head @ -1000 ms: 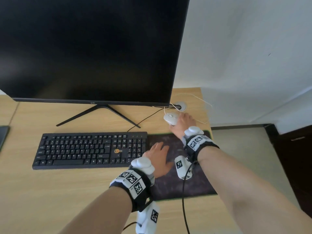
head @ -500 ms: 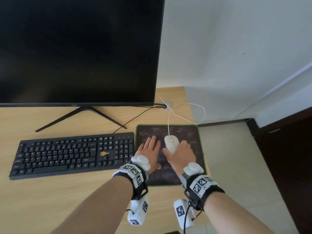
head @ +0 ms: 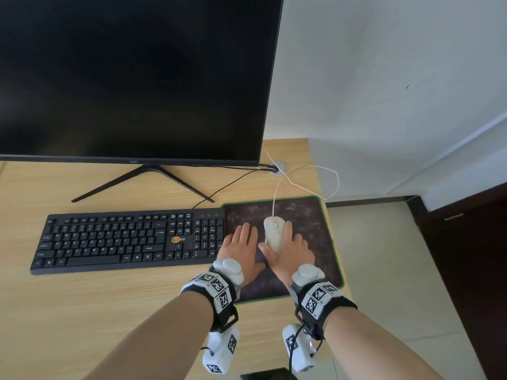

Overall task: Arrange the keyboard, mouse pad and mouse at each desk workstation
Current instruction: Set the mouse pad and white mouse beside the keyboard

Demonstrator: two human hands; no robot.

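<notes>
A dark mouse pad (head: 310, 215) with a green edge lies at the desk's right end, touching the right side of a black keyboard (head: 120, 239). A white wired mouse (head: 273, 233) rests on the middle of the pad. My right hand (head: 292, 249) holds the mouse, thumb on its left side and fingers along its right. My left hand (head: 241, 249) lies flat, fingers spread, on the pad's left part beside the mouse.
A large black monitor (head: 131, 78) stands behind the keyboard on a V-shaped foot. The mouse's white cable (head: 315, 174) loops past the desk's right edge to a cable hole (head: 277, 169). Beyond that edge are a white wall and a tiled floor.
My right hand has brought the mouse from behind the pad, near the cable hole, onto the pad's middle. My left hand stays flat on the pad.
</notes>
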